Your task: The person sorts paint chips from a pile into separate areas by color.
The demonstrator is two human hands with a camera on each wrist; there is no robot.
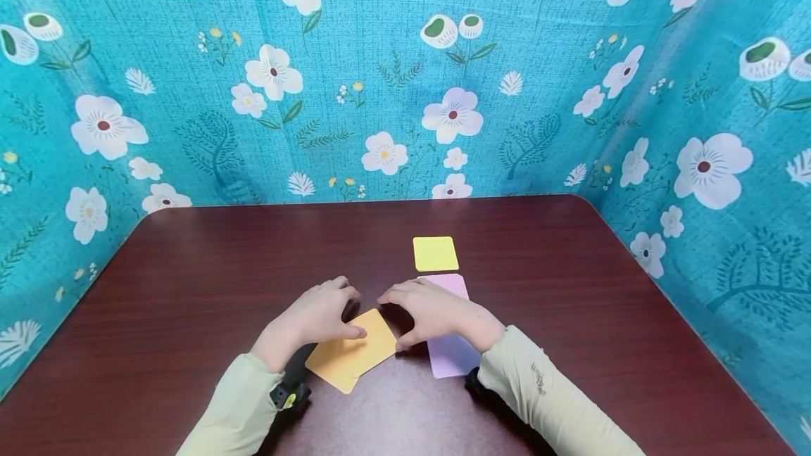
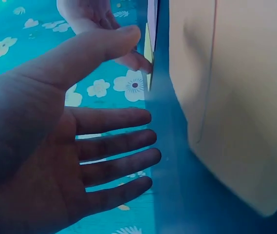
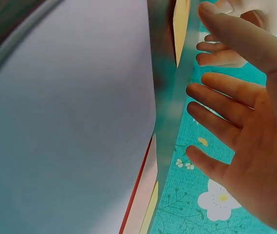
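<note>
Two overlapping orange cards (image 1: 375, 345) lie flat on the table, one partly covering the other. My left hand (image 1: 323, 317) hovers at their left side, thumb over the upper card and fingers spread, holding nothing; in the left wrist view the hand (image 2: 80, 146) shows straight fingers apart from the cards (image 2: 245, 97). At the right corner of the orange cards is my right hand (image 1: 434, 309), its thumb tip close to that corner; touching or not, I cannot tell. Its fingers (image 3: 221, 105) look extended around nothing. Beneath the right hand and wrist lies a light purple card (image 1: 451, 361), partly hidden.
Beyond the right hand a pinkish-purple card part (image 1: 451, 283) shows, with a yellow square card (image 1: 435, 254) behind it. The dark red-brown table (image 1: 209, 266) ends at a blue flowered cloth (image 1: 342, 90) at the back and sides.
</note>
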